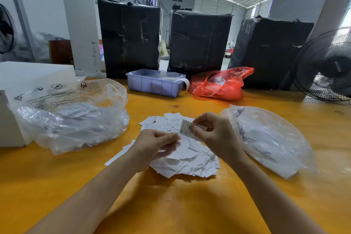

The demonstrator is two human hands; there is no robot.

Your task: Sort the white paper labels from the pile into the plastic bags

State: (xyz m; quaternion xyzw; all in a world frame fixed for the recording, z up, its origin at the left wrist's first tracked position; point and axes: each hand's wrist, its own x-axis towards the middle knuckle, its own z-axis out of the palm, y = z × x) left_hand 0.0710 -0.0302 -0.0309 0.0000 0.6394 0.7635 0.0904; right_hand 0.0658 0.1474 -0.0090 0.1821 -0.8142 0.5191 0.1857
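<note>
A loose pile of white paper labels point(188, 159) lies on the yellow table in front of me. My right hand point(214, 135) pinches one white label point(185, 127), printed "XS", and holds it just above the pile. My left hand point(153, 148) hovers over the pile's left side, fingers curled, its thumb close to the held label; whether it grips a label I cannot tell. A clear plastic bag point(76, 118) with labels inside sits to the left. A second clear plastic bag point(269, 138) lies to the right.
A lilac plastic tray point(153, 85) and a red plastic bag point(218, 85) sit behind the pile. Three black-wrapped bundles point(131, 38) stand at the table's back. A white box point(11, 104) is at the left, a black fan point(326, 66) at the right.
</note>
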